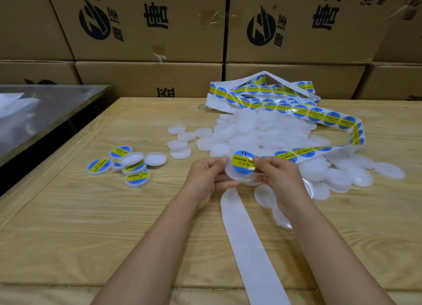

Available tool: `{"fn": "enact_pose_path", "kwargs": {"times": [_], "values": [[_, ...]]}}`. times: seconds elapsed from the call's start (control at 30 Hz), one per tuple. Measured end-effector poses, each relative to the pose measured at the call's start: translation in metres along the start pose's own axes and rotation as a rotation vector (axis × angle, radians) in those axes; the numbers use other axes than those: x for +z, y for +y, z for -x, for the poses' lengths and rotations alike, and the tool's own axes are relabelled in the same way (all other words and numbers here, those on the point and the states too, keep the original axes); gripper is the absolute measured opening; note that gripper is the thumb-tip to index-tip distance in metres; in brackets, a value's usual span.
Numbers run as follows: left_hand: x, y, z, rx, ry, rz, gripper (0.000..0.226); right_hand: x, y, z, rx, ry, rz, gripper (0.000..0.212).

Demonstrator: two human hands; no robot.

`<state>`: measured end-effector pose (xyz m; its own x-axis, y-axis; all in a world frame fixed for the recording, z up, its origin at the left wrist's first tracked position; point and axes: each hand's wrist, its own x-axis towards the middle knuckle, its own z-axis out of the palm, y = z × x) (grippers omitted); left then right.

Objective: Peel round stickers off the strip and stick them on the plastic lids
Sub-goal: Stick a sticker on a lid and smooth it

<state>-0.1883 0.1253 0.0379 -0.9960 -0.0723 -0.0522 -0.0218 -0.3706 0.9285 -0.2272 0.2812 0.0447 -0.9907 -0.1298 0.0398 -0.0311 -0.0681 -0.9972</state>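
A pale wooden table fronts stacked printed cardboard boxes, beside what seems a steel-topped bench.

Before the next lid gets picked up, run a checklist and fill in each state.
1. The sticker sits on the held lid: ok.
2. It lies flat and centred: cannot tell, its right edge is under a thumb.
3. The left hand holds the lid, the right hand pinches the sticker's edge: ok.
4. The strip carries more stickers: ok.
5. The pile of bare lids lies near the hands: ok.
6. The finished lids lie apart from the pile: ok.
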Motion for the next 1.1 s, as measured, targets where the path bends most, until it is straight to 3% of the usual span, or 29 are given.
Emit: {"fn": "enact_pose_path", "kwargs": {"times": [0.63, 1.1], "values": [[0.0014, 0.0021, 0.0019, -0.039, -0.014, -0.053, 0.026, -0.0024, 0.0029, -0.0006, -0.069, -0.031, 0.171, 0.02], [0.0041, -0.0007, 0.0017, 0.004, 0.041, -0.122, 0.024, 0.0027, 0.0034, 0.003, -0.17, 0.039, 0.349, 0.018]]}}
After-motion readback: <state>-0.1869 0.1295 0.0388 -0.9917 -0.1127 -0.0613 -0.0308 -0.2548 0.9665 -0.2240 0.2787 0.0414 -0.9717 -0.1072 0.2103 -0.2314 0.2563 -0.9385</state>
